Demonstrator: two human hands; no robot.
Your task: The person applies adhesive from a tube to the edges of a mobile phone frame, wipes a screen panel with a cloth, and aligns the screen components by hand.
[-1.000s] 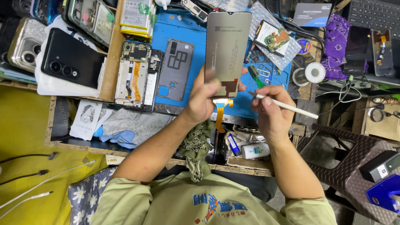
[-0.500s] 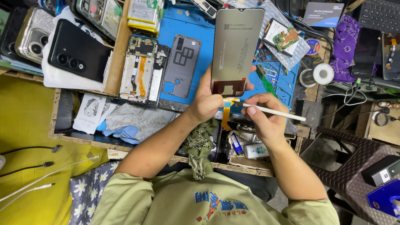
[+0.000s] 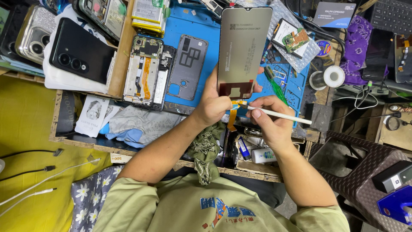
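over the blue work mat, the left hand holds up a phone display panel, back face toward the camera, its long axis running away from the person and leaning slightly to the right. the fingers are closed around the panel's lower edge, thumb on the left side and the rest behind it. an orange flex ribbon hangs from that lower edge, just beneath the left hand's knuckles.

the right hand sits just to the right of the ribbon, pinching a slim white tool between thumb and first fingers like a pen. the tool lies nearly level, its long axis crosswise to the panel, its tip pointing left and meeting the ribbon's top where it joins the panel; whether the tip actually touches looks likely but is hard to confirm. so the ribbon lies left of the right hand, at the tool's point, and the two hands are almost touching.

left of the panel lie an opened phone frame and a grey back cover; a green cloth hangs below the hands.
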